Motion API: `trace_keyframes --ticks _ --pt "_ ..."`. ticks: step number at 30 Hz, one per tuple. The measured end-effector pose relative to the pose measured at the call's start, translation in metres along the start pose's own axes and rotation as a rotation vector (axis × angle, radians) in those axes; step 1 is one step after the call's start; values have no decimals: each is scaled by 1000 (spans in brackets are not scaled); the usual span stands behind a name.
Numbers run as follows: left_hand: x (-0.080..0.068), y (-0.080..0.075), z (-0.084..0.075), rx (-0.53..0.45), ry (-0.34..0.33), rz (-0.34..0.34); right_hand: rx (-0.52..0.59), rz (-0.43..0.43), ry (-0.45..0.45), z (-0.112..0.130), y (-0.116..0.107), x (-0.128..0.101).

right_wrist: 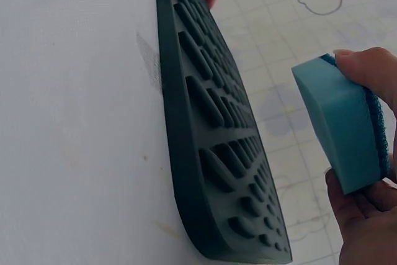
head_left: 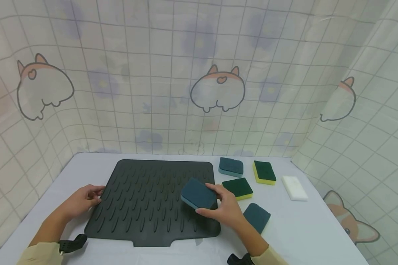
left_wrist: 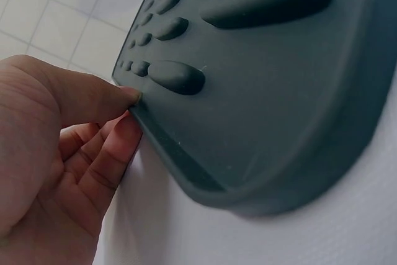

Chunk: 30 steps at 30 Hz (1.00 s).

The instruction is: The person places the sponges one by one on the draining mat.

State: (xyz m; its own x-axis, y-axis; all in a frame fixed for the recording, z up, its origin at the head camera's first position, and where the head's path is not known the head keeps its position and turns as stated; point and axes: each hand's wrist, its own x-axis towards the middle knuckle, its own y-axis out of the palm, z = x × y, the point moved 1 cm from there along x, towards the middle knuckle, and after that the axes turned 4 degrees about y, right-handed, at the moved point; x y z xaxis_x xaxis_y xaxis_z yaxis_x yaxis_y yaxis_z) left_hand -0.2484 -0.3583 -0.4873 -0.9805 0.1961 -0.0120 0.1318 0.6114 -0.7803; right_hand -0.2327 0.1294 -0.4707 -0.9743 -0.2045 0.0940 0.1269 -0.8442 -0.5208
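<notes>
A dark ridged rubber mat [head_left: 149,200] lies on the white table. At its left edge my left hand [head_left: 83,200] pinches the rim; the left wrist view shows the thumb on top and fingers beneath the mat's raised edge [left_wrist: 180,159]. My right hand [head_left: 227,208] grips a blue scouring sponge [head_left: 199,193] by its sides, over the right part of the mat. In the right wrist view this sponge [right_wrist: 341,125] has a light blue foam body and a darker scouring layer, held between thumb and fingers, apart from the mat.
Right of the mat lie two more blue sponges, one at the back [head_left: 231,166] and one nearer [head_left: 257,217], partly behind my right forearm. Two green-and-yellow sponges [head_left: 237,187] [head_left: 264,172] and a white sponge block [head_left: 294,187] lie there too. A patterned curtain [head_left: 172,121] surrounds the table.
</notes>
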Motion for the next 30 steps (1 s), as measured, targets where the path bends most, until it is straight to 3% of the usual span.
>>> trace_keyframes --ticks 19,30 --pt "-1 0 -1 7 20 -2 -39 79 -7 6 31 8" --pt "1 1 3 -5 4 3 -1 114 -34 14 46 14"
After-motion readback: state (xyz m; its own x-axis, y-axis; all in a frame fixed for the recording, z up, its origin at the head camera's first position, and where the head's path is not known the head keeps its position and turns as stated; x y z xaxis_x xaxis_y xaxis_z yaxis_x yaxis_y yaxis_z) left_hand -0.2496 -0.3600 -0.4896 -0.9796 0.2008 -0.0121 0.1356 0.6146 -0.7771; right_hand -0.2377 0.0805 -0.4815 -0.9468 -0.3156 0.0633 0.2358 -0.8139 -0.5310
